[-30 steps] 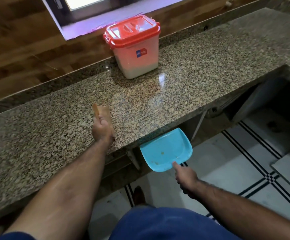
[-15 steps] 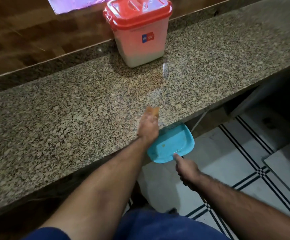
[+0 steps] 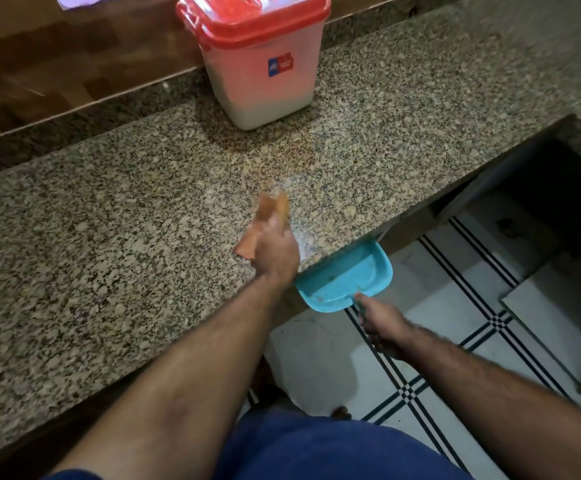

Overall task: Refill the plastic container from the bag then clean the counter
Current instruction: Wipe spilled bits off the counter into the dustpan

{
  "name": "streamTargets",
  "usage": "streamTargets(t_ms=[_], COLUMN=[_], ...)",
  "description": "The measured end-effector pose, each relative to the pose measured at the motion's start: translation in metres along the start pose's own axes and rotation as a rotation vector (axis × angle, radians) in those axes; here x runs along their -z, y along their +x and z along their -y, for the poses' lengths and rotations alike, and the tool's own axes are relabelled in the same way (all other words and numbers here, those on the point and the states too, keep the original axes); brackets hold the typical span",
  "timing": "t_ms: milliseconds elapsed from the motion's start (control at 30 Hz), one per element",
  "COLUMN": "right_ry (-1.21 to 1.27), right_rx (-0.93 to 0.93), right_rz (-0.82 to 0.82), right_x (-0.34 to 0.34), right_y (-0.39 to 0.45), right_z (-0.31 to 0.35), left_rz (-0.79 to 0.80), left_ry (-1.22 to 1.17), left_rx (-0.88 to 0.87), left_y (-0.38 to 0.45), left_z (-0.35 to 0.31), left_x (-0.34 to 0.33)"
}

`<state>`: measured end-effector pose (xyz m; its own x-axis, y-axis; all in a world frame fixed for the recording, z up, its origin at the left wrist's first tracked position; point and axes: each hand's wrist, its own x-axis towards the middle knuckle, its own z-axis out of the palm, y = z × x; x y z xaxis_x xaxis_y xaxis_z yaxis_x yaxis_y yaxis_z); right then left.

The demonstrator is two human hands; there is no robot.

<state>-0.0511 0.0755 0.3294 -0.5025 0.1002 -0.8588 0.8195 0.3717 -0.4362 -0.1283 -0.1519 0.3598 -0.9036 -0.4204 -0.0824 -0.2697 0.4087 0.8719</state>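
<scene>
One plastic container (image 3: 259, 60), one blue dustpan (image 3: 346, 278), one orange cloth (image 3: 268, 220), two hands.

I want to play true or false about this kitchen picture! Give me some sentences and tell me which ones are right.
1. The red lid is on the white plastic container. True.
2. The right hand holds the blue plastic dustpan above the speckled granite counter. False: just below its edge.
3. The left hand grips a blurred orange-brown thing on the counter. True.
4. The container stands on the floor. False: on the counter.
</scene>
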Motion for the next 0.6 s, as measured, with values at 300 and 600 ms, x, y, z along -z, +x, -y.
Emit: streamTargets(t_ms=[300, 600], right_ry=[-0.034, -0.03], right_rx=[-0.007, 0.008], right_rz=[0.041, 0.069], right_x=[-0.009, 0.007], right_y=[-0.006, -0.004], right_z=[0.002, 0.002], left_rz=[0.268, -0.202], left_ry=[-0.412, 0.317], left_rx=[0.328, 0.17], left_y=[0.007, -0.064], left_z=[-0.047, 0.018], left_x=[-0.003, -0.015])
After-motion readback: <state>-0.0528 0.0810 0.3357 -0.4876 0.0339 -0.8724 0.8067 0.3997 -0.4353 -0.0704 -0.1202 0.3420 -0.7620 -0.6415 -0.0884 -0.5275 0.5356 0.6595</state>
